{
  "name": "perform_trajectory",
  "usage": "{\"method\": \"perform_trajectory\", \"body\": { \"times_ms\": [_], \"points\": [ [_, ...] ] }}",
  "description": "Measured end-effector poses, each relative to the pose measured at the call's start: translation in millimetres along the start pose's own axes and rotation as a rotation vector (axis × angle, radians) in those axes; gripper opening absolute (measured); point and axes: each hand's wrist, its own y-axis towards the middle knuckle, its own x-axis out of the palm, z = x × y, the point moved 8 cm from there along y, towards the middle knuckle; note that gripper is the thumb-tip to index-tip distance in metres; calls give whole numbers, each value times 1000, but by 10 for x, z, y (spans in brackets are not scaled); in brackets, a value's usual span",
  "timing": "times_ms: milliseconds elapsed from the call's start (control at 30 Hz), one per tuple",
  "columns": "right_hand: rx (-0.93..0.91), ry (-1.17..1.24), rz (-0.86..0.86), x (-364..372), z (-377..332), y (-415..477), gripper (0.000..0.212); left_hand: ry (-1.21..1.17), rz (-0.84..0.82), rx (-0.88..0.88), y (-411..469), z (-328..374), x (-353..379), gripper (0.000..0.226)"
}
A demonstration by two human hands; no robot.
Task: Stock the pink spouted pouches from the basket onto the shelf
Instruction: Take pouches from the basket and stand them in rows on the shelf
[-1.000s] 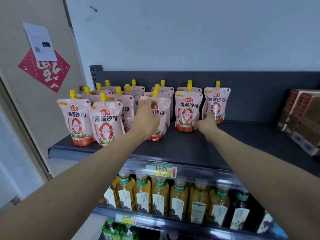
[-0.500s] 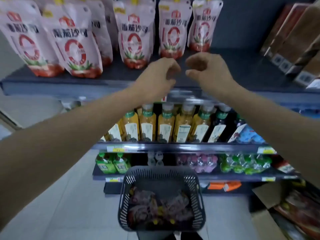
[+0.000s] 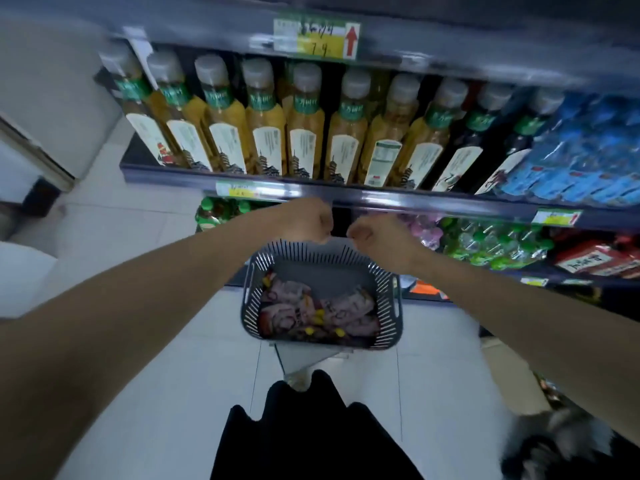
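Both hands dropped from the shelf; left hand (image 3: 306,220) and right hand (image 3: 379,237) hover loosely curled, empty, above the slatted grey plastic basket (image 3: 251,299) of crumpled pink pouches (image 3: 346,306). Amber bottles (image 3: 304,133) line up behind.

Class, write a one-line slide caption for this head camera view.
Both empty hands, left and right, reach down toward a gray basket of pink spouted pouches.
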Motion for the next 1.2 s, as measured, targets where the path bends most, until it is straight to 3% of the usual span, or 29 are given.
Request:
{"method": "perform_trajectory", "body": {
  "times_ms": [200,367,500,667,800,1000,1100,1200],
  "points": [
    [30,-104,-285,836,450,-95,30,-116,-32,-134,-61,-196,812,6],
    [-27,-169,-387,1376,760,-173,25,-147,-26,-243,-23,-409,1501,27],
    [1,-148,-391,1701,1009,-113,28,-125,-20,-278,58,-534,1829,23],
    [101,-123,-372,2055,1395,141,32,-95,-34,-313,277,-791,2180,39],
    [175,-103,-397,2316,1605,258,37,-57,-121,-280,473,-937,2482,29],
    [210,-108,-400,2583,1834,384,34,-191,-109,-301,689,-1125,2725,38],
    [220,-47,-396,2597,1926,447,45,-245,-38,-315,772,-1252,2699,28],
    [269,22,-330,2570,2036,567,39,-293,-11,-351,855,-1405,2724,20]
  ]
}}
